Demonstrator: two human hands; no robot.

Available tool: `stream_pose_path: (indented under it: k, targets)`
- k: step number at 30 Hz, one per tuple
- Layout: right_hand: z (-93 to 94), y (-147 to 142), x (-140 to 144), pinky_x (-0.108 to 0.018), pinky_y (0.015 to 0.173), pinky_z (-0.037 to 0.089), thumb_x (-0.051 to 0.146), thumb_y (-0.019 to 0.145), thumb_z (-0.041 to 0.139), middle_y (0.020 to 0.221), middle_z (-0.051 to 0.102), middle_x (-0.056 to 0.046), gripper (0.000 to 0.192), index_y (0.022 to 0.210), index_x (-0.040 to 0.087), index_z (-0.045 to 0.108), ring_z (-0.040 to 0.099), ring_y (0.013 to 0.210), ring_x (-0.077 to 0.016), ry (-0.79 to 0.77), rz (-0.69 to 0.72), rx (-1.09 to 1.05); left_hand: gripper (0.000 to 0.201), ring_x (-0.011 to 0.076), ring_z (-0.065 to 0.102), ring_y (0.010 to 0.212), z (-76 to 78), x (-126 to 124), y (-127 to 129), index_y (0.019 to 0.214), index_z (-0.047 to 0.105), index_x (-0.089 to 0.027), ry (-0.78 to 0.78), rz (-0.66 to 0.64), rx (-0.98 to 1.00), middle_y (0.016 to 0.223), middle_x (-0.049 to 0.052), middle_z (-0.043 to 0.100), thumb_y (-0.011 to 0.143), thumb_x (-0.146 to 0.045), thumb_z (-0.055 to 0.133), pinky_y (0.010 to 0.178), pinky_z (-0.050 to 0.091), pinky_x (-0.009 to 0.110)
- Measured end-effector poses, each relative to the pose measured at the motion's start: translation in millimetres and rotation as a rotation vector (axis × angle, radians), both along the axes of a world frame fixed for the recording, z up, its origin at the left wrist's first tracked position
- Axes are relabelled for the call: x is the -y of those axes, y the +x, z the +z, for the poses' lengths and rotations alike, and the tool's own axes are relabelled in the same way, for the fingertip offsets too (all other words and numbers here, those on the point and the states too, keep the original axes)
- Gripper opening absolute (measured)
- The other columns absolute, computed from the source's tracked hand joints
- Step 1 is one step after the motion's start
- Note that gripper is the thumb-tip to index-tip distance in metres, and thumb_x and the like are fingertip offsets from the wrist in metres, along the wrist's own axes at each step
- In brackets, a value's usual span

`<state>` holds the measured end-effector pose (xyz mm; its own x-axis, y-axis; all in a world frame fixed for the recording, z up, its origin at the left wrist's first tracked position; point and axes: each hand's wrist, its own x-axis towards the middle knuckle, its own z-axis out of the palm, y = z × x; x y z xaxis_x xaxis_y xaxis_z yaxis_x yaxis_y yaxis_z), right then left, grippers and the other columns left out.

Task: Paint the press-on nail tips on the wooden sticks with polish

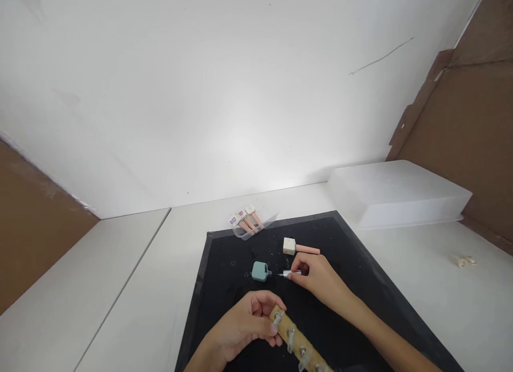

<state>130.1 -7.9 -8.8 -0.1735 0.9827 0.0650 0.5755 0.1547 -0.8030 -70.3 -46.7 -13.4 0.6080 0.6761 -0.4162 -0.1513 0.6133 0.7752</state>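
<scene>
- A black mat [352, 265] is covering the middle of the white table [132, 286].
- A clear packet of pink-handled pieces [249, 221] is lying at the mat's far edge.
- A cream block with a pink handle [298, 247] is resting on the mat, near its far side.
- A translucent plastic box [395, 193] is sitting far right.
- A small pale scrap [465, 262] is lying on the table, right.

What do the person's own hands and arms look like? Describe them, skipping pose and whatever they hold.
The left hand and right hand are bare: no gloves, rings or watch show. Both forearms are uncovered as far as the picture's bottom edge, with no sleeve, strap or marking visible.
</scene>
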Motion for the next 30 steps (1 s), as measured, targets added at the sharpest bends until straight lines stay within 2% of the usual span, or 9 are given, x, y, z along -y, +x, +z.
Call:
stream_pose_path:
  k: [10, 22, 30]
  targets:
    - [-16.5, -2.8, -4.9, -0.023, 0.049, 0.034, 0.016, 0.072, 0.065, 0.059, 0.062, 0.0, 0.007, 0.065, 0.018, 0.064, 0.055, 0.056, -0.0164, 0.016, 0.01, 0.044, 0.033, 0.0106, 0.064, 0.053, -3.2, -1.4, 0.2, 0.086, 0.067, -0.013, -0.015, -0.014, 0.026, 0.067, 0.004, 0.069, 0.055, -0.01, 0.078, 0.05, 0.051, 0.016]
    - [-9.0, -2.6, -2.7, -0.022, 0.048, 0.036, 0.018, 0.073, 0.065, 0.057, 0.062, 0.0, 0.011, 0.062, 0.017, 0.063, 0.055, 0.054, -0.0157, 0.016, 0.041, 0.021, 0.035, 0.0106, 0.063, 0.052, 0.4, 0.4, 0.0, 0.086, 0.067, -0.013, -0.013, -0.01, 0.012, 0.066, 0.003, 0.069, 0.053, -0.012, 0.079, 0.05, 0.051, 0.016]
    - [-15.4, -3.9, -2.8, -0.023, 0.049, 0.035, 0.014, 0.072, 0.066, 0.059, 0.063, -0.001, 0.009, 0.063, 0.017, 0.064, 0.056, 0.056, -0.0167, 0.018, 0.036, 0.06, 0.033, 0.0109, 0.064, 0.052, -0.1, -0.9, 2.0, 0.085, 0.066, -0.012, -0.012, -0.003, 0.011, 0.066, 0.004, 0.069, 0.054, -0.01, 0.077, 0.049, 0.05, 0.016]
